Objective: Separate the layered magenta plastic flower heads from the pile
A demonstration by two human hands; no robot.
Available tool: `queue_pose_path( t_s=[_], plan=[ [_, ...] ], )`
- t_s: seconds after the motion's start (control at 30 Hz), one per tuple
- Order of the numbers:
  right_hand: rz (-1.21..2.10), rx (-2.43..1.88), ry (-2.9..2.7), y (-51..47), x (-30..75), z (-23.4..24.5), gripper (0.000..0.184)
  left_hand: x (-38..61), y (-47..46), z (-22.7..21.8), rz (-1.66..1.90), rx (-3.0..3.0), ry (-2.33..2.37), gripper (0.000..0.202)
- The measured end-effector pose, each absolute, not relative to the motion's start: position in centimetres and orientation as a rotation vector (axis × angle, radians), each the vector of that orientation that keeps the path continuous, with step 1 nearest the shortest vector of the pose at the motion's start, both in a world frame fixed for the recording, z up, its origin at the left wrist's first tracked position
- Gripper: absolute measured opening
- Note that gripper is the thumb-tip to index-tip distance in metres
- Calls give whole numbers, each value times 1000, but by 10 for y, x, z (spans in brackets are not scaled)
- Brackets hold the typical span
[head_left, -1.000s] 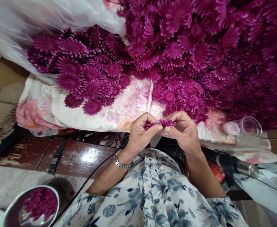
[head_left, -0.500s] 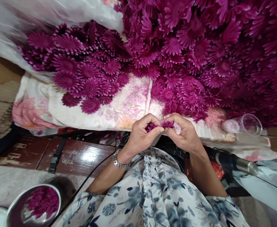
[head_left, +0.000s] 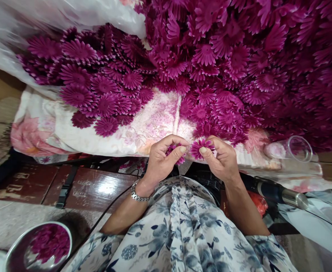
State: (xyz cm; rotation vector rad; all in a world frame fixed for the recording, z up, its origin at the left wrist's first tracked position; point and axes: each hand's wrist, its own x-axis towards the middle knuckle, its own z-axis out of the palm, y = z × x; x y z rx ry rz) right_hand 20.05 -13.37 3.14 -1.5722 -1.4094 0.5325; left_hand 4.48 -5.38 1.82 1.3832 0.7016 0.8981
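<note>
My left hand [head_left: 165, 156], with a metal watch on the wrist, pinches a magenta artificial flower, partly hidden behind the thumb and fingers. Just to its right, my right hand [head_left: 221, 155] pinches another magenta flower head [head_left: 197, 148] between thumb and forefinger, its narrow petals spread. A small gap separates the two hands at the table's near edge. Beyond them a large heap of magenta flower heads [head_left: 234, 71] covers the back and right of the table. Stacked flowers [head_left: 78, 77] lie at the left.
A clear plastic cup [head_left: 292, 148] lies on its side at the right edge of the floral cloth [head_left: 120, 141]. White plastic sheeting [head_left: 69, 15] covers the back left. At lower left a metal bowl [head_left: 11, 247] holds magenta pieces, beside a brown bench [head_left: 98, 185].
The hands were together at one spot; now they have drawn apart, left hand leftward and right hand rightward, each with a flower. The right hand's flower shows more of its petals.
</note>
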Motion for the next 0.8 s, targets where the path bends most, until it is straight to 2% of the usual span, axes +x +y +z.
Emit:
queue_pose_path(
  t_s=[0.2, 0.37, 0.63, 0.8],
  plan=[
    [499, -1554, -1507, -130, 199, 34, 23, 45, -56, 38, 846, 1622, 703, 24],
    [596, -1487, -1515, -128, 201, 35, 25, 52, -55, 38, 777, 1694, 590, 10],
    [773, -1368, -1216, -136, 214, 33, 30, 44, -38, 23, 1072, 1157, 806, 17],
    [831, -1328, -1139, -134, 215, 32, 24, 49, -37, 30, 963, 931, 783, 21]
  ],
)
